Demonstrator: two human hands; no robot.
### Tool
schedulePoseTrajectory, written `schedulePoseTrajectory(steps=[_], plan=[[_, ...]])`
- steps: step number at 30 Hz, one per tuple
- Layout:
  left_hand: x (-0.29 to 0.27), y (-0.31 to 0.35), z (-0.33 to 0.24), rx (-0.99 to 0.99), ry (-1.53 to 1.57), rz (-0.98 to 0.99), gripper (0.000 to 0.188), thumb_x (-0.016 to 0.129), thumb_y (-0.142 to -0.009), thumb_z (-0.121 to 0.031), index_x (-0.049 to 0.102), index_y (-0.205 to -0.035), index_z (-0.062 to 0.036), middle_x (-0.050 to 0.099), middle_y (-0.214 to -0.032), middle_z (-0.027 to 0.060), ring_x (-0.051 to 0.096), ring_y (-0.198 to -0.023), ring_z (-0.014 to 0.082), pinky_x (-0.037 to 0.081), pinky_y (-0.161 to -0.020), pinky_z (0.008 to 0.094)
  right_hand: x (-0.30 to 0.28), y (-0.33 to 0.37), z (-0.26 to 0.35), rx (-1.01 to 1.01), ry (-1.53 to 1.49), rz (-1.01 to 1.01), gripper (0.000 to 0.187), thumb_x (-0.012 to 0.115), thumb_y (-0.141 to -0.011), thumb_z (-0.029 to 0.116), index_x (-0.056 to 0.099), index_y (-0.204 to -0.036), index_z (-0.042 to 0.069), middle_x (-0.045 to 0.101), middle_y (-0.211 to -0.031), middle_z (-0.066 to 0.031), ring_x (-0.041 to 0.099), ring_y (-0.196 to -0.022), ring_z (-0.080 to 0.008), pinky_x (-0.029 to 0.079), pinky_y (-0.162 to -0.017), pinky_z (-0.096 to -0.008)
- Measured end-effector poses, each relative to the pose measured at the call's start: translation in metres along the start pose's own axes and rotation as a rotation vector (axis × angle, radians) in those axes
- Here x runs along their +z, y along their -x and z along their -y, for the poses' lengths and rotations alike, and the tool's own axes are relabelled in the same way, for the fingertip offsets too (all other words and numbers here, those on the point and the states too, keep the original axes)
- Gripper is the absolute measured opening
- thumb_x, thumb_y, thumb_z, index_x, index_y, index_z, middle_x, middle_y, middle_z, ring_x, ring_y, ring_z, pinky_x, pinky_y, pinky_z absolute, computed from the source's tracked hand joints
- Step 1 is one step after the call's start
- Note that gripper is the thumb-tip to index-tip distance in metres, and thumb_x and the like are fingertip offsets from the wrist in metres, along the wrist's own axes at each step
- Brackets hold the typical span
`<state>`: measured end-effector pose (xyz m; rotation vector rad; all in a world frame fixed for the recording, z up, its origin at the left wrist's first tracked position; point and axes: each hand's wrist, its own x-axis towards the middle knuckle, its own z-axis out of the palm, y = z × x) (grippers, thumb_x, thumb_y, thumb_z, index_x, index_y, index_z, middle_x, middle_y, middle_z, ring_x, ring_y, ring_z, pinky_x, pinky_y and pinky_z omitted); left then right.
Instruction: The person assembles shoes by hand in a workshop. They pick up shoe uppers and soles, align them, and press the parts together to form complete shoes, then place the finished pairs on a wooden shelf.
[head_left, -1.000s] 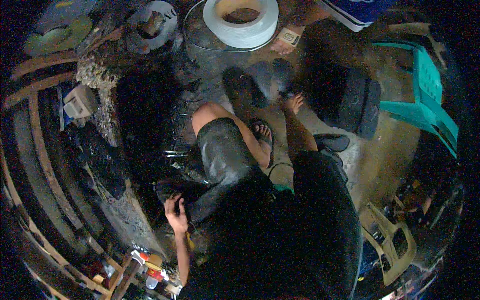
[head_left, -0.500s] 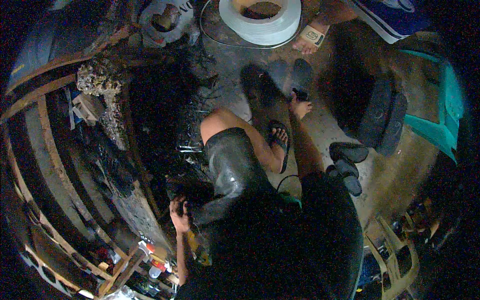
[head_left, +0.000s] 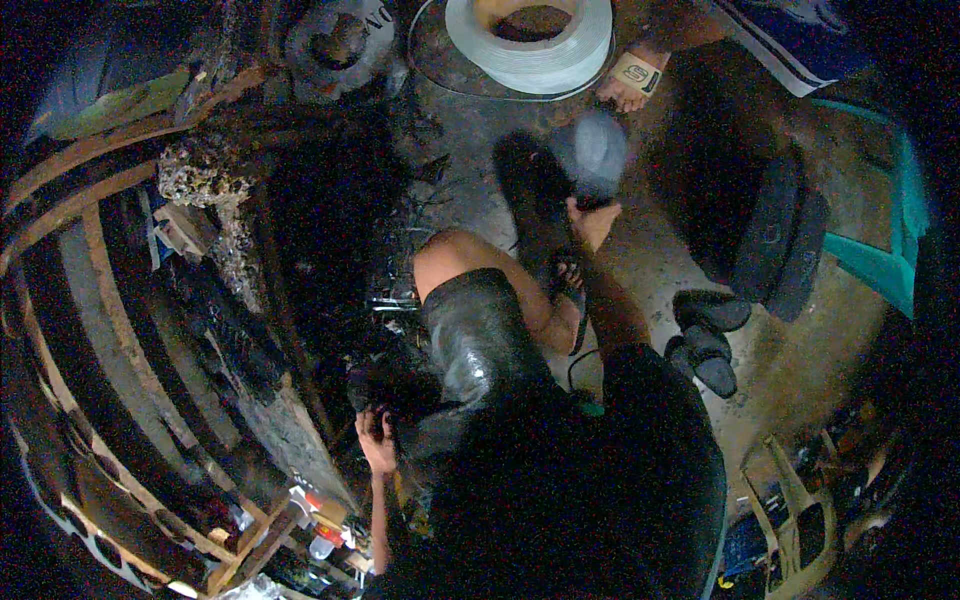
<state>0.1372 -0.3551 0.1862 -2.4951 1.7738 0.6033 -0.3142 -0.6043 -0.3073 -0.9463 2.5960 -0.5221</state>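
In front of me my right hand [head_left: 592, 222] is closed, partly hidden by shadow. At its fingertips is a blurred grey, sole-shaped piece [head_left: 600, 150], with something dark between it and my fingers. A long dark shape, sole or shadow, lies left of it. Low on the left, beside my thigh, my left hand [head_left: 376, 442] has its fingers curled against a dark object [head_left: 385, 382] whose kind is lost in the gloom. My bent knee [head_left: 450, 262] and a foot in a black sandal [head_left: 567, 285] are between the hands.
A big roll of white strapping [head_left: 535, 55] stands ahead, near another person's bare foot [head_left: 630, 82]. Dark sole-shaped pieces [head_left: 712, 345] lie on the floor at right, near a teal frame [head_left: 900, 230]. A wooden slatted structure [head_left: 110, 330] fills the left; a beige plastic chair [head_left: 800, 525] is lower right.
The grey sole-shaped piece now shows larger and blurred at my right hand, whose wrist has turned. My left hand stays at the dark object. The whole view has shifted slightly.
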Motion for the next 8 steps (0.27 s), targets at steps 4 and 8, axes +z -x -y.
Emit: schedulePoseTrajectory(steps=[4, 8], plan=[[-0.009, -0.002, 0.008, -0.152, 0.4, 0.04, 0.051, 0.06, -0.103, -0.012, 0.041, -0.149, -0.0041, 0.063, -0.131, 0.0122, 0.06, -0.124, 0.0283, 0.05, -0.105, 0.0378, 0.019, 0.027, 0.085, 0.261, 0.427, 0.209, 0.096, 0.074, -0.085, 0.057, 0.042, -0.146, -0.01, 0.048, -0.145, -0.0333, 0.056, -0.129, -0.043, 0.058, -0.098, -0.0465], [-0.029, -0.014, -0.006, 0.066, 0.098, 0.175, 0.057, 0.062, -0.1, -0.006, 0.039, -0.152, -0.0026, 0.063, -0.134, 0.0139, 0.06, -0.125, 0.0268, 0.05, -0.106, 0.0376, 0.02, 0.031, 0.131, 0.313, 0.603, 0.101, 0.1, 0.071, -0.084, 0.065, 0.043, -0.147, -0.007, 0.05, -0.143, -0.032, 0.057, -0.126, -0.0441, 0.059, -0.094, -0.0415]])
